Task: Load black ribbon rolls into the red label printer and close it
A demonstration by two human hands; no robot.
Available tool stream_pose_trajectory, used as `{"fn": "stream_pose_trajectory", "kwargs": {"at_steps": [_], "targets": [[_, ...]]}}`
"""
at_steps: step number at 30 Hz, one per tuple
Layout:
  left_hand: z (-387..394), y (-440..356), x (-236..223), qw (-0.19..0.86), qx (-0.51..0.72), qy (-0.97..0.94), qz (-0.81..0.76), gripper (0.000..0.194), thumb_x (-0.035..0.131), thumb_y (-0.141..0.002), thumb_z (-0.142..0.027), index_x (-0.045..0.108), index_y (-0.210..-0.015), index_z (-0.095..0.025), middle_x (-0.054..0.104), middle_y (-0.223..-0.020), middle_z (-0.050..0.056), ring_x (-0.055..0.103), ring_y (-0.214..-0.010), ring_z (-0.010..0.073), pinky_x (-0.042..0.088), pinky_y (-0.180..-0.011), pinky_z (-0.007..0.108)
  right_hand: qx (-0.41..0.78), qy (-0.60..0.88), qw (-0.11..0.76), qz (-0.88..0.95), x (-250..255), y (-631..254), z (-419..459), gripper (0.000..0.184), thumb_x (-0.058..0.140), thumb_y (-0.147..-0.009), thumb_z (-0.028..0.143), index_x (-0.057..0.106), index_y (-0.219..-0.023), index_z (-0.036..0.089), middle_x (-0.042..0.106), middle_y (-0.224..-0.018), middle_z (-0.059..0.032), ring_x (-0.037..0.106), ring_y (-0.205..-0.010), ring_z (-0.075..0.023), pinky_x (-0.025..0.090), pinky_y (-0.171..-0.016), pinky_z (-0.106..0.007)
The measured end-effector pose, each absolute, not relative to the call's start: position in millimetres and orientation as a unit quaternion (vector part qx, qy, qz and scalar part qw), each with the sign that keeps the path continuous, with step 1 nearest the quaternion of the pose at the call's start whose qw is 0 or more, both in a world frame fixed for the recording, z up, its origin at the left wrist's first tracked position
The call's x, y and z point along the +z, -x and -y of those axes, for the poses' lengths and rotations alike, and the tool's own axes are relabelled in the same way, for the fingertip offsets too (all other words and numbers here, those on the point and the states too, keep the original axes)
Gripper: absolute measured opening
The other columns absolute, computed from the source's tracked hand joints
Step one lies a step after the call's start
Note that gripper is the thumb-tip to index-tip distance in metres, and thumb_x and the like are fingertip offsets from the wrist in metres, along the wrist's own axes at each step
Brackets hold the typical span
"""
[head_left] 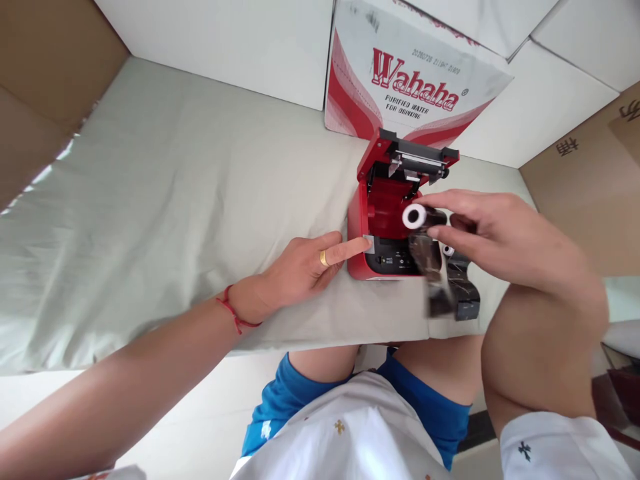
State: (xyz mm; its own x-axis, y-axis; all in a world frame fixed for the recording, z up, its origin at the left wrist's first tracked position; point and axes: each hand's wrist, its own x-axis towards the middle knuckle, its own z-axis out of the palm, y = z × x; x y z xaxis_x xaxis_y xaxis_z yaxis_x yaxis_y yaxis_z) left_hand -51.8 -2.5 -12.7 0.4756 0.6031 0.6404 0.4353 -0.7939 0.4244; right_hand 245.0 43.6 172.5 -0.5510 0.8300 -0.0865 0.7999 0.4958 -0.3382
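A small red printer [379,220] stands on the pale cloth-covered table [165,200] with its lid flipped up and its red paper bay showing. My left hand [305,267] rests beside it, index finger stretched out and touching the printer's front left corner, the other fingers curled. My right hand [495,233] hovers over the printer's right side and pinches a roll with a white core [416,217]. A dark, glossy strip [435,273] hangs down from the roll.
A red-and-white "Wahaha" water carton [415,73] stands right behind the printer. Brown cardboard boxes sit at the far left [45,73] and far right [590,180]. A dark object [465,287] lies by the table's front edge under my right hand. My knees are below the edge.
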Motion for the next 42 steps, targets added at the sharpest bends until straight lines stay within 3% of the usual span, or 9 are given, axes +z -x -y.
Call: {"fn": "stream_pose_trajectory", "kwargs": {"at_steps": [5,8,14,19,24,31,34,39,42], "targets": [[2.4,51.3,-13.4,0.096,0.415,-0.853,-0.302,0.048,0.046,-0.117,-0.016,0.046,-0.162,-0.033,0.056,-0.085,-0.007,0.046,-0.058,0.0099,0.038,-0.059,0.02,0.074,0.508,-0.066,0.855,155.1,-204.2,-60.7,0.048,0.06,-0.093,0.023,0.081,-0.135,0.028,0.081,-0.122,-0.005,0.073,-0.099,-0.0241,0.052,-0.085,-0.036],[3.0,50.5,-11.8,0.089,0.41,-0.856,-0.301,0.046,0.046,-0.118,-0.016,0.045,-0.162,-0.032,0.057,-0.086,-0.007,0.048,-0.059,0.01,0.038,-0.059,0.02,0.038,0.542,-0.135,0.829,153.7,-185.3,-66.3,0.054,0.059,-0.094,0.018,0.078,-0.143,0.028,0.08,-0.128,-0.0072,0.071,-0.097,-0.0248,0.045,-0.08,-0.035],[3.6,49.9,-8.0,0.083,0.407,-0.859,-0.3,0.043,0.042,-0.119,-0.016,0.045,-0.16,-0.029,0.058,-0.085,-0.007,0.05,-0.06,0.0094,0.039,-0.06,0.019,0.033,0.559,-0.177,0.809,150.9,-164.2,-71.3,0.052,0.058,-0.095,0.015,0.076,-0.143,0.024,0.077,-0.137,-0.0112,0.071,-0.113,-0.0303,0.043,-0.084,-0.037],[4.1,49.5,-9.3,0.089,0.406,-0.858,-0.302,0.042,0.041,-0.12,-0.018,0.043,-0.161,-0.029,0.06,-0.086,-0.007,0.05,-0.059,0.0088,0.039,-0.059,0.019,0.075,0.567,-0.099,0.814,142.0,-174.2,-72.4,0.055,0.058,-0.098,0.015,0.074,-0.15,0.026,0.075,-0.147,-0.0075,0.071,-0.127,-0.0308,0.052,-0.099,-0.039],[2.7,49.7,-11.2,0.098,0.412,-0.858,-0.292,0.042,0.041,-0.121,-0.019,0.044,-0.162,-0.028,0.062,-0.088,-0.005,0.052,-0.06,0.0088,0.04,-0.06,0.02,0.127,0.579,-0.031,0.805,134.5,-186.3,-73.1,0.05,0.06,-0.103,0.023,0.075,-0.151,0.023,0.08,-0.131,-0.0084,0.075,-0.115,-0.0255,0.057,-0.101,-0.038],[2.7,51.1,-10.5,0.106,0.401,-0.86,-0.298,0.043,0.042,-0.121,-0.02,0.043,-0.163,-0.03,0.062,-0.088,-0.006,0.052,-0.06,0.0091,0.04,-0.06,0.019,0.127,0.549,-0.036,0.825,125.0,-187.9,-79.1,0.052,0.057,-0.104,0.022,0.075,-0.152,0.027,0.075,-0.148,-0.0046,0.073,-0.133,-0.0312,0.057,-0.115,-0.049],[3.9,51.9,-9.1,0.098,0.394,-0.861,-0.307,0.045,0.044,-0.119,-0.018,0.043,-0.163,-0.03,0.061,-0.087,-0.006,0.051,-0.059,0.0093,0.04,-0.06,0.02,0.127,0.487,0.035,0.863,124.8,-193.5,-69.6,0.046,0.057,-0.105,0.024,0.077,-0.147,0.024,0.074,-0.15,-0.0046,0.074,-0.133,-0.0262,0.059,-0.114,-0.043],[7.3,51.0,-6.6,0.062,0.392,-0.859,-0.322,0.051,0.047,-0.115,-0.012,0.046,-0.163,-0.029,0.058,-0.087,-0.006,0.051,-0.061,0.0094,0.04,-0.059,0.02,0.083,0.379,0.207,0.898,120.8,-216.0,-19.8,0.026,0.061,-0.11,0.02,0.078,-0.129,0.02,0.081,-0.13,-0.0007,0.077,-0.114,-0.0111,0.062,-0.101,-0.026],[12.7,47.0,-2.1,0.019,0.436,-0.835,-0.336,0.057,0.052,-0.113,-0.011,0.048,-0.166,-0.03,0.064,-0.096,-0.003,0.06,-0.072,0.0104,0.048,-0.065,0.021,0.035,0.336,0.221,0.915,109.0,-230.8,15.2,0.03,0.069,-0.103,0.01,0.074,-0.132,0.017,0.077,-0.142,-0.0035,0.072,-0.129,-0.0135,0.06,-0.113,-0.029]]}}
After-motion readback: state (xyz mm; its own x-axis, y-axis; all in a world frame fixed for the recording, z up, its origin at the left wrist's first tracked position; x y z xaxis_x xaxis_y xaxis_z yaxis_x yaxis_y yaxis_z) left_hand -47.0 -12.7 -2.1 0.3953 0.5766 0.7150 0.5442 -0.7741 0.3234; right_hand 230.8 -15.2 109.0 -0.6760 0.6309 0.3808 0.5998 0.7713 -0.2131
